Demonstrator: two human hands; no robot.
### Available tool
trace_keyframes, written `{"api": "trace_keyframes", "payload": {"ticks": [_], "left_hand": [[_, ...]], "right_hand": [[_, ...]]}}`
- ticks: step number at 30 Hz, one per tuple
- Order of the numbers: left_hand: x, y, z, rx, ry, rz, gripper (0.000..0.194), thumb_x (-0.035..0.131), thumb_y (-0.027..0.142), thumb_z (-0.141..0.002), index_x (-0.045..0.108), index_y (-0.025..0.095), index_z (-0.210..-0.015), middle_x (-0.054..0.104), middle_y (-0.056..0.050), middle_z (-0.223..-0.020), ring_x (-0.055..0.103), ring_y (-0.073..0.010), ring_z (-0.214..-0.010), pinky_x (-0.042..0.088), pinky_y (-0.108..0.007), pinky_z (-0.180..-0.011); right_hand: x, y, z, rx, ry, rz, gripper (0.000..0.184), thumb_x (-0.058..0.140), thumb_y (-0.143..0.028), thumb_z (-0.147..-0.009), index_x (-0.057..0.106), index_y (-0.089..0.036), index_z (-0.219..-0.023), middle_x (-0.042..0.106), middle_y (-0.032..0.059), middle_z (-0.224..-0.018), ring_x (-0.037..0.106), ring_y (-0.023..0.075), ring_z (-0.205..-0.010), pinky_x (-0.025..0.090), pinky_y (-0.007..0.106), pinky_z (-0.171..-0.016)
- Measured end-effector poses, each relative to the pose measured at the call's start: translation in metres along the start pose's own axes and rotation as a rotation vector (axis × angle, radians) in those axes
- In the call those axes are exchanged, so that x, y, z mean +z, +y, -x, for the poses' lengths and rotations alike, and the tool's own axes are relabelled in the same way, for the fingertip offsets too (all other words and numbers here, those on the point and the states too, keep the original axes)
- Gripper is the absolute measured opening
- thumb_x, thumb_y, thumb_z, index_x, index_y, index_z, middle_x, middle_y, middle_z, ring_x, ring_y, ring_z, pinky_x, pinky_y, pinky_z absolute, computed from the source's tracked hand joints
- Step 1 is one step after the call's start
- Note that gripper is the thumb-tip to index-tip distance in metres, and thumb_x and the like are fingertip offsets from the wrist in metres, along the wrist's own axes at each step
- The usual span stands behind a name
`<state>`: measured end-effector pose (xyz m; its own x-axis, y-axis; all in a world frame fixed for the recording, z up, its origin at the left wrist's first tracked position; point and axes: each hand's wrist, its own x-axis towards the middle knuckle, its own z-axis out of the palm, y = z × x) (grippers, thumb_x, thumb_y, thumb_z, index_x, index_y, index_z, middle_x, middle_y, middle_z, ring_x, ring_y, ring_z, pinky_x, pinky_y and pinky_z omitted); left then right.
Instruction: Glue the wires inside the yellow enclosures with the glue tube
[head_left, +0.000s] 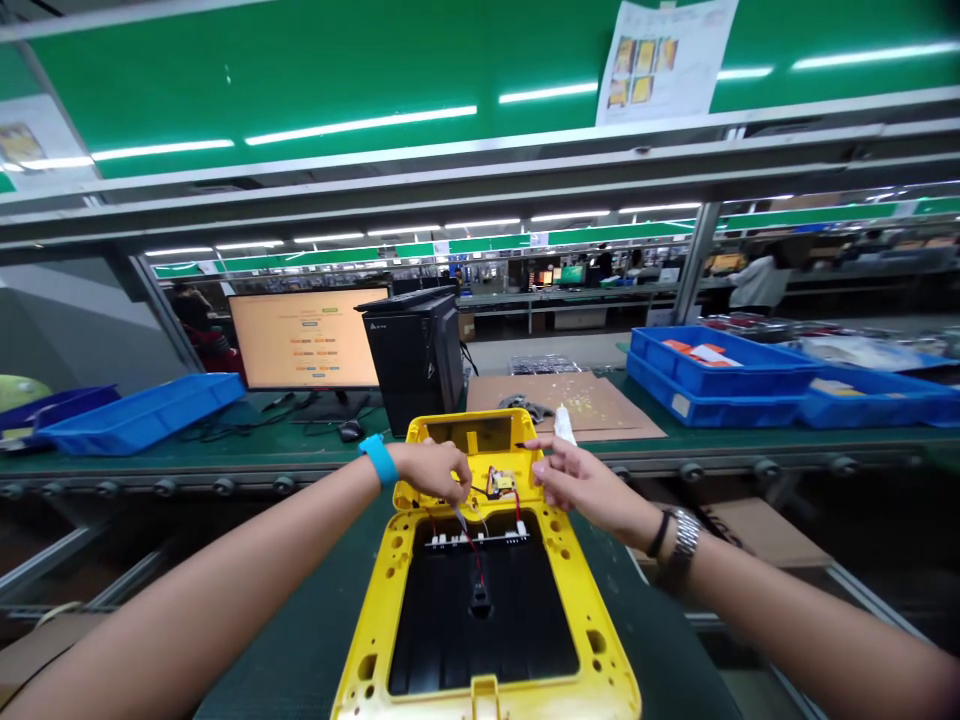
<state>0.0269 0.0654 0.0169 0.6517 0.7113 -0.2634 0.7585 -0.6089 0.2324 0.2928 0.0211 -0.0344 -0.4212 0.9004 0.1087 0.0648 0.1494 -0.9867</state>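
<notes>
A yellow plastic housing (375, 620) with a black inner panel lies open on the green belt in front of me. At its far end sit a small circuit board (501, 484) and red, black and white wires (469, 535). My left hand (435, 470), with a blue wristband, is curled over the housing's far left corner, fingertips pinching at the wires. My right hand (577, 478), with a metal watch and dark bracelet, rests at the far right corner and grips a white tube (564, 424) that sticks up from it.
Beyond the belt stand a monitor (304, 338), a black computer tower (416, 355), a cardboard sheet (600, 400) and blue trays left (142, 410) and right (712, 375). A conveyor rail with rollers (225, 487) crosses in front. People work at far benches.
</notes>
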Motion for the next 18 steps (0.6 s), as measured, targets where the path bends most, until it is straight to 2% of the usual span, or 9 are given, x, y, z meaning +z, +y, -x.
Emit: {"api": "trace_keyframes", "payload": {"ticks": [3,6,9,12,18], "left_hand": [[-0.006,-0.01,-0.01,0.074,-0.091,0.176,0.02,0.068,0.038,-0.082,0.075,0.021,-0.091,0.075,-0.002,-0.091,0.066,-0.0204,-0.084,0.047,-0.028,-0.076],[-0.006,-0.014,-0.02,0.134,-0.065,0.304,0.03,0.062,0.043,-0.089,0.072,0.017,-0.099,0.073,-0.004,-0.096,0.064,-0.0188,-0.087,0.048,-0.026,-0.075],[-0.002,-0.016,-0.028,0.156,-0.043,0.366,0.03,0.066,0.041,-0.088,0.072,0.014,-0.099,0.07,-0.004,-0.088,0.059,-0.0159,-0.077,0.045,-0.024,-0.068],[0.001,-0.018,-0.032,0.174,-0.042,0.406,0.029,0.069,0.041,-0.086,0.073,0.014,-0.097,0.068,-0.002,-0.084,0.055,-0.0137,-0.073,0.041,-0.022,-0.064],[0.001,-0.02,-0.031,0.184,-0.075,0.512,0.035,0.068,0.05,-0.087,0.074,0.016,-0.094,0.07,-0.003,-0.085,0.058,-0.0162,-0.079,0.044,-0.024,-0.07]], "right_hand": [[0.008,-0.007,0.002,0.168,-0.051,-0.176,0.032,0.053,-0.038,-0.099,0.059,-0.018,-0.122,0.054,-0.0034,-0.066,0.038,0.0058,-0.044,0.025,0.019,-0.042],[0.016,-0.011,-0.002,0.277,-0.151,-0.318,0.029,0.044,-0.032,-0.103,0.066,-0.016,-0.116,0.05,-0.0046,-0.056,0.028,0.0043,-0.038,0.016,0.017,-0.039],[0.023,-0.011,-0.009,0.351,-0.192,-0.353,0.03,0.042,-0.025,-0.104,0.068,-0.015,-0.115,0.05,-0.0048,-0.053,0.026,0.0041,-0.037,0.014,0.016,-0.037],[0.028,-0.01,-0.017,0.402,-0.16,-0.312,0.029,0.044,-0.023,-0.102,0.067,-0.015,-0.118,0.052,-0.0047,-0.053,0.028,0.0042,-0.036,0.014,0.015,-0.036],[0.03,-0.008,-0.019,0.413,-0.086,-0.216,0.029,0.043,-0.021,-0.1,0.067,-0.013,-0.113,0.054,-0.0037,-0.055,0.032,0.0047,-0.038,0.017,0.016,-0.037]]}}
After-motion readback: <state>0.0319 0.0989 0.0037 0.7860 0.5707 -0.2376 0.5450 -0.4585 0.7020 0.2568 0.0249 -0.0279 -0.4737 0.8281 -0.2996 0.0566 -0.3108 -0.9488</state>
